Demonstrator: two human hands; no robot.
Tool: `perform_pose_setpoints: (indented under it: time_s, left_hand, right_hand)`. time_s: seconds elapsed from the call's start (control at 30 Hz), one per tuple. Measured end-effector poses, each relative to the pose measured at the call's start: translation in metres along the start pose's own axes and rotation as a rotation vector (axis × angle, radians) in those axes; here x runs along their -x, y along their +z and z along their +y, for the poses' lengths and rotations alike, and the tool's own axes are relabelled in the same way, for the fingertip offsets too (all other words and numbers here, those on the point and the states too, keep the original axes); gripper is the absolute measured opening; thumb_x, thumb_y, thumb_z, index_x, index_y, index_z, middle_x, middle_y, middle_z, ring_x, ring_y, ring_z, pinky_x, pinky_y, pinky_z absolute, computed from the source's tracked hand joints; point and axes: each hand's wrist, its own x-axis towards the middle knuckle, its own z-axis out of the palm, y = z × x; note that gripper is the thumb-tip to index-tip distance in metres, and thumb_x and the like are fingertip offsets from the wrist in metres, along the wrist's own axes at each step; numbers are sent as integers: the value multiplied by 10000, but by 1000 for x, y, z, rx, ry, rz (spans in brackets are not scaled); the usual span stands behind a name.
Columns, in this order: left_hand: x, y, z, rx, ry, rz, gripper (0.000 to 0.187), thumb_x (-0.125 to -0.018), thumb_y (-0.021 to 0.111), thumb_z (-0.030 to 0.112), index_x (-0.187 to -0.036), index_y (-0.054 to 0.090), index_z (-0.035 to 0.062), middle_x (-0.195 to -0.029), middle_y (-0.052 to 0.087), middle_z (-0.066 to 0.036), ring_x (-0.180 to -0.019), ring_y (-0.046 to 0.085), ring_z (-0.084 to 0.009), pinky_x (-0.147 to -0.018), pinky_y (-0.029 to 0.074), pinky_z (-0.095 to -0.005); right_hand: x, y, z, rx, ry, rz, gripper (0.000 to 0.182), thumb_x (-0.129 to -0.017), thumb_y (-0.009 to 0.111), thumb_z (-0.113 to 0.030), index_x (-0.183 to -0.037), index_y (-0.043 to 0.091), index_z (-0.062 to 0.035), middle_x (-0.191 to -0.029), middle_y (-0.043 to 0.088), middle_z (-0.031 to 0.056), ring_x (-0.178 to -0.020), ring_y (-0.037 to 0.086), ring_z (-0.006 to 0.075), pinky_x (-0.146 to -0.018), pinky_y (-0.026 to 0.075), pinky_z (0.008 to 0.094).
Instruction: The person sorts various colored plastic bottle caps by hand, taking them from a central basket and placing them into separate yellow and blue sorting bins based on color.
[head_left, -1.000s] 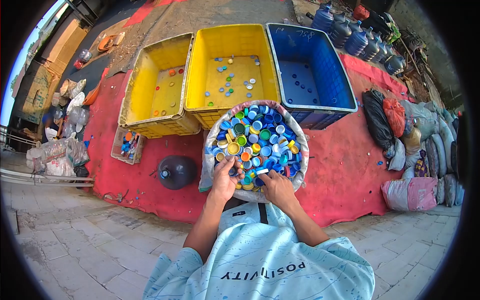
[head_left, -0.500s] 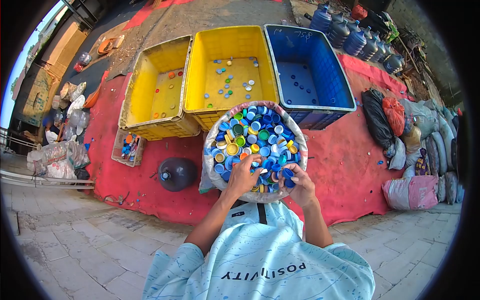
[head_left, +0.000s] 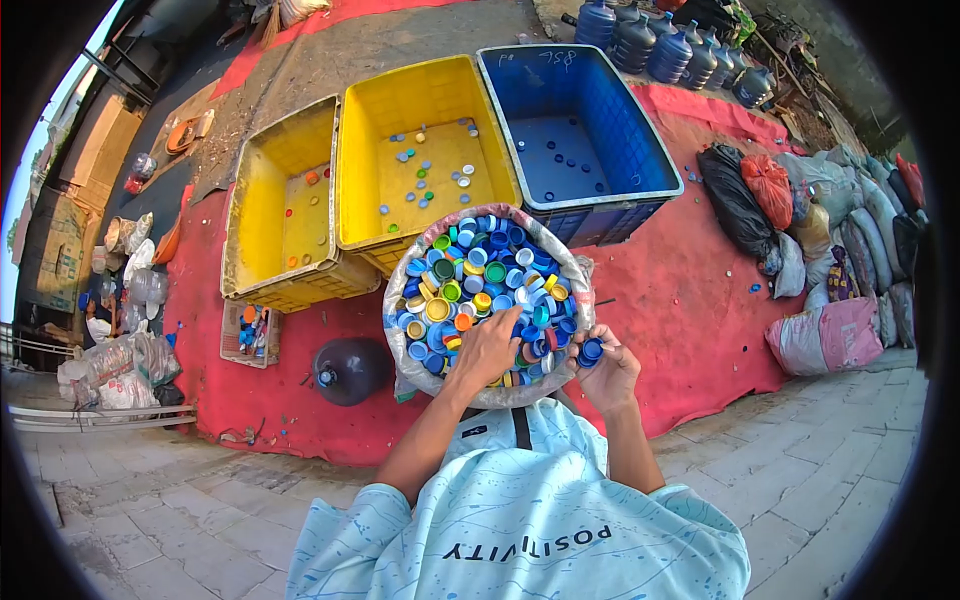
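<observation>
A round sack with a rolled rim [head_left: 398, 290] stands against my body, filled with loose plastic bottle caps [head_left: 480, 270] in blue, green, yellow, white and orange. My left hand [head_left: 486, 348] is over the front of the pile, its fingers stretched out among the caps and the tips partly hidden. At the sack's right edge, my right hand [head_left: 612, 372] is closed on a dark blue bottle cap [head_left: 590, 352], gripped between thumb and fingers; more than one cap may be stacked there.
Behind the sack stand two yellow bins [head_left: 240, 240] and a blue bin [head_left: 670, 170], each with scattered caps inside. A small crate [head_left: 230, 345] and a dark water jug [head_left: 352, 372] are at left. Stuffed sacks [head_left: 825, 338] lie at right, water jugs [head_left: 668, 58] behind.
My left hand has reached a little further into the caps, its fingers extending. The right hand, with the blue cap, has turned and moved slightly outward. The bins shift left in view.
</observation>
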Motion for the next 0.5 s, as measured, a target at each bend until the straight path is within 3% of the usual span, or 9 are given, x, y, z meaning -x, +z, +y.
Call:
perform_pose_setpoints:
  time_s: [0.2, 0.33, 0.47, 0.5]
  left_hand:
    - [-2, 14, -14, 123, -35, 113, 370, -826, 669, 88, -1174, 563, 21, -1046, 659, -176, -926, 653, -370, -774, 539, -437]
    - [-4, 17, -15, 198, -149, 223, 324, -808, 684, 51, -1116, 602, -7, -976, 684, -160, -927, 662, -323, -810, 510, -403]
    - [-3, 11, -19, 247, -182, 249, 253, -863, 640, 63, -1105, 609, -7, -960, 682, -121, -917, 659, -251, -804, 499, -354]
    - [-4, 5, -16, 460, -295, 188, 235, -880, 627, 68, -1105, 614, 6, -946, 672, -104, -877, 654, -224, -739, 496, -329]
  right_hand:
    - [2, 0, 0, 18, -14, 40, 243, -787, 620, -145, -1005, 552, -60, -998, 589, 127, -875, 599, 255, -781, 521, 380]
    - [2, 1, 2, 19, -5, 48, 253, -782, 612, -128, -1016, 543, -56, -1002, 588, 128, -883, 602, 254, -786, 526, 371]
    - [-2, -1, 6, 17, 14, 43, 351, -763, 613, -135, -1099, 554, -50, -1068, 604, 143, -960, 608, 271, -842, 519, 395]
    - [-3, 2, 7, -13, 17, 45, 386, -754, 619, -115, -1125, 546, -39, -1093, 606, 157, -984, 614, 283, -860, 522, 404]
